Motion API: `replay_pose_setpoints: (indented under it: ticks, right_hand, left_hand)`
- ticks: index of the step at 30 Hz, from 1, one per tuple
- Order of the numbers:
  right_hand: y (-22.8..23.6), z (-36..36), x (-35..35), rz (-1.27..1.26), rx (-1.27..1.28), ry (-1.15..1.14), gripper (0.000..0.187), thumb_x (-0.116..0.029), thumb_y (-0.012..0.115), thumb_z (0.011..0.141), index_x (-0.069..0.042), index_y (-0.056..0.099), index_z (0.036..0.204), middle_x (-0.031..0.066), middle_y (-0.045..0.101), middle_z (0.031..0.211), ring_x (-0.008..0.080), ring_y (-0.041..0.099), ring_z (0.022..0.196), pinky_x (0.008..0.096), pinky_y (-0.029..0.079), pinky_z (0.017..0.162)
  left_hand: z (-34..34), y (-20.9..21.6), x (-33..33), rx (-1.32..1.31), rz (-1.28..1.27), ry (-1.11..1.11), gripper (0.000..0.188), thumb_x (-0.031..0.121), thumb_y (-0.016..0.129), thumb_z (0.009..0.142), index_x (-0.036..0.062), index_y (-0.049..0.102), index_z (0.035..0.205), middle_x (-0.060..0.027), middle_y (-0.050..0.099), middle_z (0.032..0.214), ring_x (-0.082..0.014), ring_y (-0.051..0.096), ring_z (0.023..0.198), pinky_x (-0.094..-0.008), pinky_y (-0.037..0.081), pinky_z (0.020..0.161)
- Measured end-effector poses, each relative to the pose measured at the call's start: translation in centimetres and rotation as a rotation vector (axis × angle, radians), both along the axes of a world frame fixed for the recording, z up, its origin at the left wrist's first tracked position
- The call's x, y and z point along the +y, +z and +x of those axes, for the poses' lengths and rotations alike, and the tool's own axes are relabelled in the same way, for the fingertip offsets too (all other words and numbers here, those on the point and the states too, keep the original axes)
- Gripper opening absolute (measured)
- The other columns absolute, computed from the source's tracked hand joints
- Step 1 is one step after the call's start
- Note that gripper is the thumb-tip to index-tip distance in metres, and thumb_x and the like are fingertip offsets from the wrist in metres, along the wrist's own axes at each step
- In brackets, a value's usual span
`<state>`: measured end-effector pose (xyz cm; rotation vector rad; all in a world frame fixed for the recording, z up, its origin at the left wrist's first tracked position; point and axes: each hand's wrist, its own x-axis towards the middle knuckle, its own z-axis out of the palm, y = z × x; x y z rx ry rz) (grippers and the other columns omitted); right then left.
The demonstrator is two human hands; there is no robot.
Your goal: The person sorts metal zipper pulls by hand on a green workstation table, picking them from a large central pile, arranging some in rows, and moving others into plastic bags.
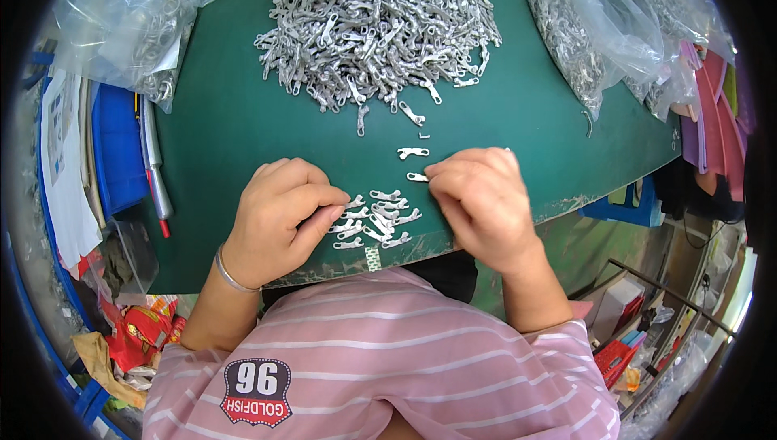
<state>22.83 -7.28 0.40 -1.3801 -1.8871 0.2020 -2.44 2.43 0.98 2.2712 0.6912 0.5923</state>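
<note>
My left hand (283, 209) is closed, thumb and forefinger pinched at a small silver metal piece (354, 201) on the left edge of a loose group. That group of slotted metal pieces (380, 218) lies near the table's front edge, between my hands. On the right, my right hand (481, 201) has its fingers curled together, gripping the end of another slotted metal piece (416, 177). Its inner fingers are hidden. Just beyond lie a single metal piece (413, 153), a tiny pin-like bit (425, 136) and one more metal piece (411, 114).
A big heap of the same metal pieces (380, 27) covers the far middle of the green table (218, 148). Clear plastic bags of metal parts stand at far left (129, 31) and far right (566, 43). A blue tray (121, 148) and a red-tipped pen (164, 217) are at left.
</note>
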Motion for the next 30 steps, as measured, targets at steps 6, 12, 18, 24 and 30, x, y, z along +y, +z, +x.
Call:
replay_pose_setpoints:
  ticks: [6,12,18,24,30]
  right_hand:
    - [0.4,0.3,1.6,0.062,0.024,-0.082,0.022,0.005,0.071,0.073,-0.005,0.065,0.092,0.0074,0.069,0.092,0.0273,0.064,0.084,0.0377,0.047,0.074]
    - [-0.2,-0.8,2.8,-0.019,0.015,0.036,0.022,0.003,0.070,0.074,-0.005,0.064,0.093,0.0062,0.066,0.087,0.0262,0.062,0.082,0.0381,0.046,0.071]
    - [0.5,-0.4,2.7,-0.047,0.024,-0.025,0.020,0.004,0.069,0.075,-0.006,0.063,0.091,0.0067,0.065,0.086,0.0278,0.060,0.080,0.0391,0.046,0.070]
    - [1.0,-1.4,2.8,-0.103,-0.023,0.002,0.020,0.002,0.068,0.075,-0.008,0.061,0.090,0.0057,0.062,0.084,0.0278,0.060,0.080,0.0392,0.046,0.070]
    - [1.6,0.8,2.8,-0.120,0.019,0.071,0.016,0.003,0.068,0.076,-0.007,0.062,0.085,0.0061,0.063,0.083,0.0275,0.061,0.083,0.0391,0.046,0.072]
  left_hand:
    - [-0.1,0.1,0.1,0.004,0.013,-0.004,0.012,0.002,0.074,0.077,0.0066,0.072,0.088,-0.0055,0.063,0.082,-0.0234,0.059,0.074,-0.0354,0.044,0.070]
    - [0.0,0.2,-0.1,-0.003,0.002,0.003,0.011,0.002,0.075,0.077,0.0072,0.073,0.087,-0.0050,0.063,0.082,-0.0227,0.060,0.074,-0.0351,0.044,0.071]
    - [0.0,0.1,0.0,-0.004,0.009,0.001,0.011,0.003,0.075,0.077,0.0074,0.074,0.088,-0.0047,0.063,0.082,-0.0226,0.059,0.074,-0.0356,0.043,0.071]
    - [0.0,0.2,0.0,-0.007,0.010,0.000,0.011,0.003,0.074,0.078,0.0074,0.074,0.088,-0.0051,0.063,0.082,-0.0231,0.060,0.074,-0.0357,0.043,0.071]
    - [0.0,0.2,0.0,-0.004,0.016,0.000,0.011,0.003,0.074,0.078,0.0072,0.073,0.087,-0.0053,0.063,0.083,-0.0235,0.060,0.074,-0.0360,0.044,0.071]
